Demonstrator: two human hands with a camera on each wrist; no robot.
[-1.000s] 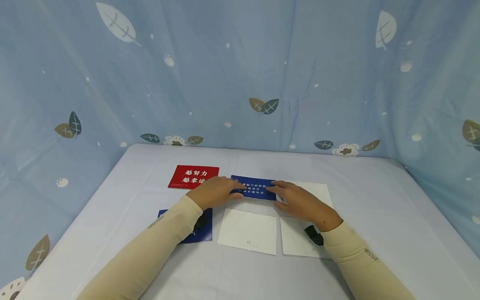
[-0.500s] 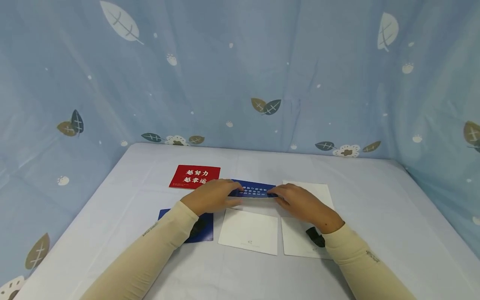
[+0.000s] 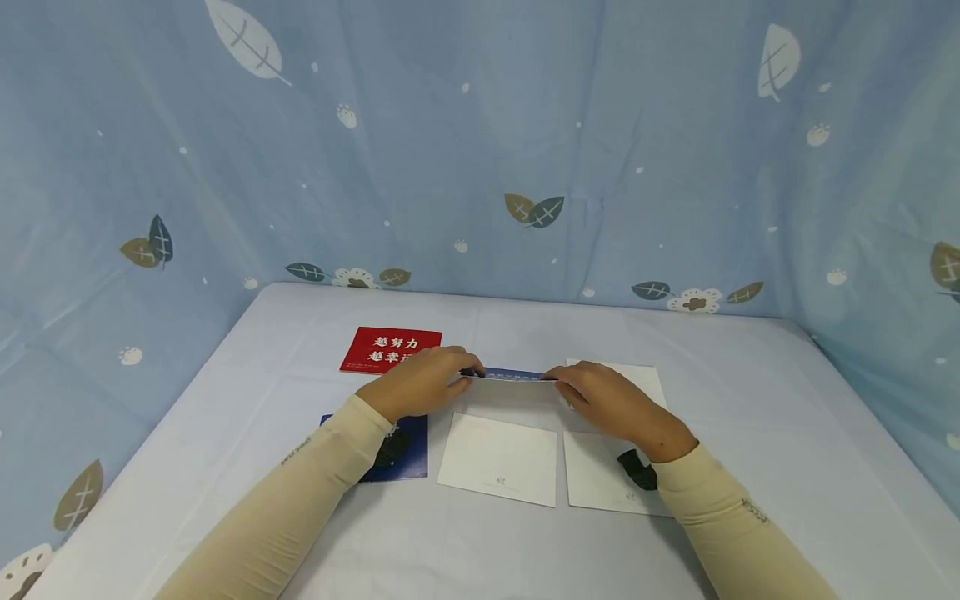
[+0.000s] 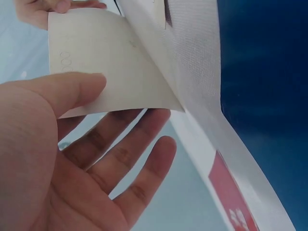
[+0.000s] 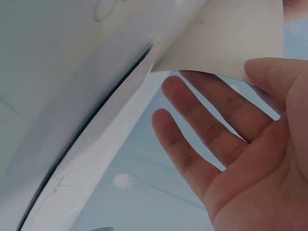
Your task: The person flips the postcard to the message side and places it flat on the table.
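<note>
Both hands hold one card (image 3: 513,374) by its two ends, above the middle of the table. Its blue face with white lettering shows only as a thin strip in the head view; the pale back (image 4: 101,43) fills much of the left wrist view. My left hand (image 3: 420,382) pinches the left end, thumb on the pale back and fingers behind. The right hand (image 3: 611,404) pinches the other end, its thumb (image 5: 274,74) on the pale side and its lower fingers spread below the edge. In the right wrist view the card's lower edge bows slightly.
A red card (image 3: 375,354) with white lettering lies behind the left hand. Near the left forearm is a blue card (image 3: 412,458), partly covered. White cards lie front centre (image 3: 498,458), front right (image 3: 596,479) and back right (image 3: 637,379). A patterned blue curtain (image 3: 450,150) stands behind the table.
The held card has tilted upright: its blue face, broadly visible a second ago, has narrowed to a strip in the head view. Both hands keep their grip, and the other cards stay put.
</note>
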